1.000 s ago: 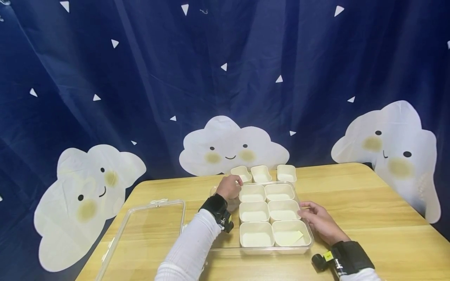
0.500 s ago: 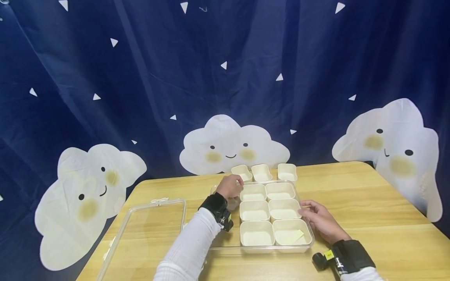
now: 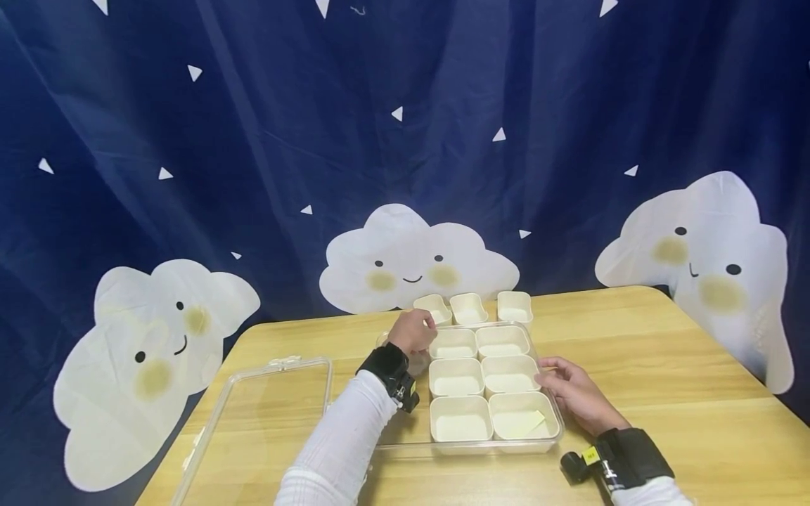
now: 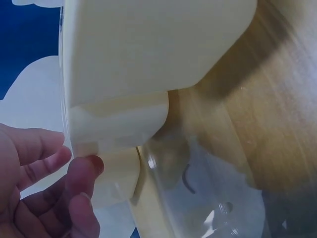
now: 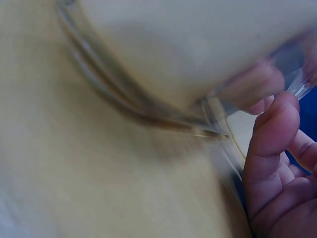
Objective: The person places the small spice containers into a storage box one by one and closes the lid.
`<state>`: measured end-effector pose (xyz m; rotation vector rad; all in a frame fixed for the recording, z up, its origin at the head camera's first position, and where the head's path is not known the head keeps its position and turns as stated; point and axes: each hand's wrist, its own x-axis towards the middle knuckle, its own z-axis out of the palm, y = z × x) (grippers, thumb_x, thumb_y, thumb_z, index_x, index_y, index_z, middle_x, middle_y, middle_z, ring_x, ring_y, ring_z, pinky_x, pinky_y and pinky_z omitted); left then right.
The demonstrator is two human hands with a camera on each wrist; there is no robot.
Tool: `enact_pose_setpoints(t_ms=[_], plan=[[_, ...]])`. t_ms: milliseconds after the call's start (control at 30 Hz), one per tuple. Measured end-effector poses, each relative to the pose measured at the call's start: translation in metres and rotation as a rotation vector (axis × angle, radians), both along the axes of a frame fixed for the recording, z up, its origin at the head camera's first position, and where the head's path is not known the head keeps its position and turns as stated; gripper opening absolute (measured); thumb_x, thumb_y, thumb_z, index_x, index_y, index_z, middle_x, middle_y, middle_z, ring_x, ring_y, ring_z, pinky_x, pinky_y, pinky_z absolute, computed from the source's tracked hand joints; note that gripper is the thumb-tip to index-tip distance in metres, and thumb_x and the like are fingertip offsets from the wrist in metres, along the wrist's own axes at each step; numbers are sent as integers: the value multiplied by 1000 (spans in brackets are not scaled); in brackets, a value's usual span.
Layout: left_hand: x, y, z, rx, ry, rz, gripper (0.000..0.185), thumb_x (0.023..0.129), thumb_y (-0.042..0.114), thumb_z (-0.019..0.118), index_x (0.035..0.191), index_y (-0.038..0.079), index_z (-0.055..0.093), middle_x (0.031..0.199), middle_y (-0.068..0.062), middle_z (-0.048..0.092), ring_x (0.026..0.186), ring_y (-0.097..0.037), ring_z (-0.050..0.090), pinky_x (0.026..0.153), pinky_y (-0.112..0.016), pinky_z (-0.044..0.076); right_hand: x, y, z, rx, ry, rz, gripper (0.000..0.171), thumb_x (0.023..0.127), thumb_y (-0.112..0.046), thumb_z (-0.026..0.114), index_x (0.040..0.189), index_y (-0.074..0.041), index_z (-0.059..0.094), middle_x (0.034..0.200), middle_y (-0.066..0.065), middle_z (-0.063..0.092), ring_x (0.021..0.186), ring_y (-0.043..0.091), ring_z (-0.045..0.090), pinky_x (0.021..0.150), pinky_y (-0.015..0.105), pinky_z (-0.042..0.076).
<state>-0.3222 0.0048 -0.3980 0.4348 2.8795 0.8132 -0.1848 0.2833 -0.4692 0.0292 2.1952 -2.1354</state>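
Note:
My left hand (image 3: pixel 411 333) is at the back-left corner of the cream plastic bins standing in a clear plastic box (image 3: pixel 405 445). In the left wrist view, thumb and fingertips of that hand (image 4: pixel 44 183) pinch the rim of a cream bin (image 4: pixel 119 121). The bins form two columns; the front-right bin (image 3: pixel 509 420) holds a yellow paper slip (image 3: pixel 536 422). Beside the box's right wall is my right hand (image 3: pixel 577 395), its fingers loosely extended. Seen from the right wrist, its thumb (image 5: pixel 275 129) is at the clear wall; whether the fingertips touch it is hard to tell.
Three loose cream bins (image 3: pixel 468 310) stand behind the box along the back of the wooden table (image 3: pixel 664 365). To the left lies a clear lid (image 3: pixel 266 407) with latches. Behind the table hangs a dark blue curtain (image 3: pixel 405 161) with cloud prints.
Both hands keep nearly the same place at the box and bins. The head view has shifted slightly; no bin has visibly moved.

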Motion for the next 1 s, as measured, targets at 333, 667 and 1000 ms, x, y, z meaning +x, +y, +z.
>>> enact_pose_setpoints(t_ms=[333, 667, 1000], plan=[[-2, -1, 2, -71, 10, -4, 12, 90, 15, 62, 79, 12, 60, 58, -1, 58, 46, -14, 51, 44, -27, 39, 0, -1, 1, -12, 10, 3, 49, 93, -9, 55, 131, 14, 35, 99, 15, 57, 85, 17, 61, 74, 29, 54], [1, -4, 0, 35, 260, 118, 13, 85, 20, 70, 87, 9, 63, 91, -11, 67, 88, -30, 60, 73, -40, 47, -1, -2, 0, -8, 5, 1, 49, 92, -8, 56, 131, 15, 36, 99, 14, 54, 85, 17, 59, 74, 29, 53], [1, 5, -1, -80, 75, 115, 35, 96, 41, 56, 121, 20, 64, 125, -7, 64, 116, -36, 54, 94, -59, 29, -1, 1, 2, -19, 1, 5, 50, 92, -9, 55, 132, 14, 35, 98, 14, 54, 82, 17, 58, 71, 29, 53]])
